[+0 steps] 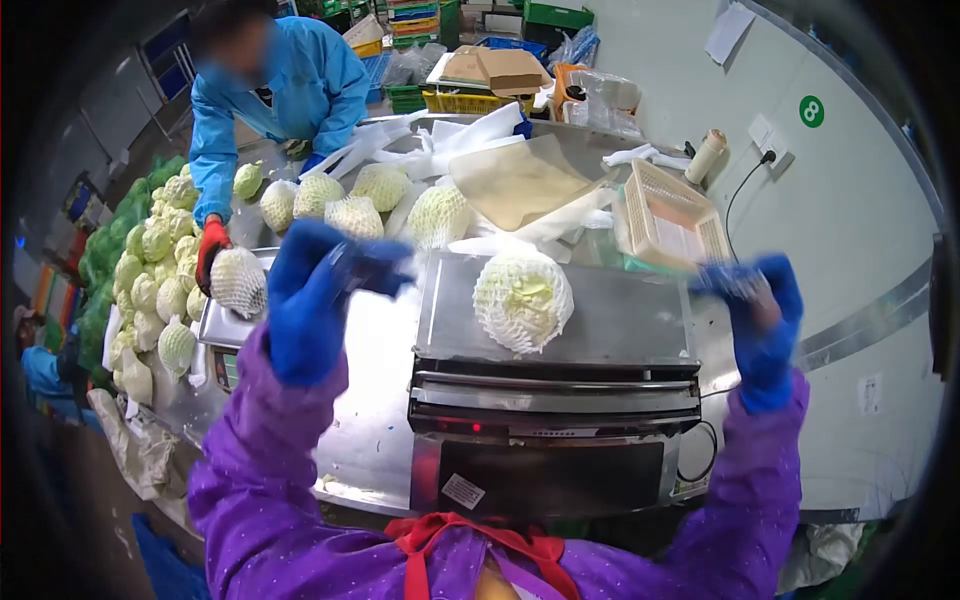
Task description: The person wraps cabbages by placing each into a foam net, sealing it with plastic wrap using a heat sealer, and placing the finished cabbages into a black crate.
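A pale green cabbage (530,290) in a white foam net sits on the flat metal top of a wrapping machine (620,320), between my raised hands. My left hand (310,295), in a blue glove, is closed on clear plastic film (378,268) to the left of the cabbage. On the right, my gloved right hand (765,335) pinches more clear film (728,282). Both hands are blurred at the fingertips. The film between them is too transparent to trace fully. Neither hand touches the cabbage.
Across the table a co-worker in a blue smock holds a netted cabbage (238,282) with a red-gloved hand (212,248) at a scale (222,328). Cabbages (155,240) are heaped left. A cream basket (640,225) and film roll (706,156) stand right, by the wall.
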Tool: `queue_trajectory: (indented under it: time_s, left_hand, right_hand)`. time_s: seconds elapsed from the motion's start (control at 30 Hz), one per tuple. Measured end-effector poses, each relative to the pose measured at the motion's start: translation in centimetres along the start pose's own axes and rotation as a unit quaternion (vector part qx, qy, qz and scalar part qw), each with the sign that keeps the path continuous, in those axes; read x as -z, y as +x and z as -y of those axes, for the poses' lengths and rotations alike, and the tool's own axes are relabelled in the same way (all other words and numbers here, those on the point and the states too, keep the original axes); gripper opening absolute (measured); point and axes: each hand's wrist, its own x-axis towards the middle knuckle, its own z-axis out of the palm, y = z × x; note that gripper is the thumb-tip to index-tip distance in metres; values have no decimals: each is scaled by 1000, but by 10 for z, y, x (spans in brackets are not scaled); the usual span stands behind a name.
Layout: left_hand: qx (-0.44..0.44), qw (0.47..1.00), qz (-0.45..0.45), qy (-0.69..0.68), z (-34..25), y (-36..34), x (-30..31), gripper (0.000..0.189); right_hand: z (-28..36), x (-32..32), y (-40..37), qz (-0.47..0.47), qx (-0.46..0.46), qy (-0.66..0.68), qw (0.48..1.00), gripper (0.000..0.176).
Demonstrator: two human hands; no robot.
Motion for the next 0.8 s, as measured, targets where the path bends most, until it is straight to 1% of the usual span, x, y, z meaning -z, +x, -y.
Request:
queue_trajectory:
  time_s: [0.03,0.07,0.1,0.13,0.17,0.2,0.27,0.3,0.33,0.37,0.4,0.43,0.47,0.53,0.6,0.63,0.67,0.7,0.73,0.77,0.8]
  left_hand:
    - [3,1000,-13,24,22,21,-3,10]
    - [-117,978,168,47,66,51,21,21]
    - [-165,907,248,296,101,78,43,48]
    - [-123,842,306,427,105,82,41,64]
    - [-125,716,392,564,123,91,49,74]
    - [-216,612,466,601,159,99,75,85]
    - [-160,663,506,528,172,89,77,103]
    - [-145,714,483,485,185,83,75,112]
    - [-129,763,458,439,199,76,69,123]
    - [-81,804,444,387,203,68,56,122]
    - [8,873,405,271,218,55,46,125]
    - [19,879,390,273,221,51,40,125]
    - [30,884,376,275,219,49,38,124]
    - [60,883,379,270,203,44,36,122]
    - [90,872,394,276,186,37,33,121]
    - [107,863,404,282,180,28,29,120]
    - [123,853,416,289,173,23,24,119]
    - [131,834,423,328,164,20,18,119]
    - [139,857,419,266,153,15,11,120]
    - [148,876,411,202,141,6,3,120]
    - [166,893,397,134,129,-9,-3,120]
  right_hand:
    - [-18,-11,23,-13,20,-148,989,29]
    - [-48,1,46,96,130,-404,900,47]
    - [-81,15,60,191,142,-489,839,59]
    - [-102,20,69,273,104,-539,790,65]
    - [-124,32,76,343,121,-621,694,67]
    - [-142,42,82,405,135,-691,584,69]
    - [-163,43,80,406,107,-628,655,71]
    - [-174,42,74,406,88,-595,688,73]
    - [-197,40,66,400,22,-477,783,73]
    - [-226,34,55,381,-44,-346,856,73]
    - [-232,23,48,347,-98,-260,896,73]
    - [-238,11,40,306,-145,-169,926,74]
    - [-226,-7,32,258,-183,-128,940,74]
    - [-218,-13,17,237,-187,-161,940,75]
    - [-213,-3,2,279,-122,-306,902,75]
    - [-207,-3,-10,271,-101,-329,899,77]
    - [-197,-3,-19,273,-104,-335,896,77]
    - [-186,-3,-28,275,-107,-341,893,77]
    - [-177,-3,-38,276,-110,-345,890,77]
    - [-174,-1,-56,257,-152,-304,905,82]
    - [-156,-6,-66,286,-143,-294,901,82]
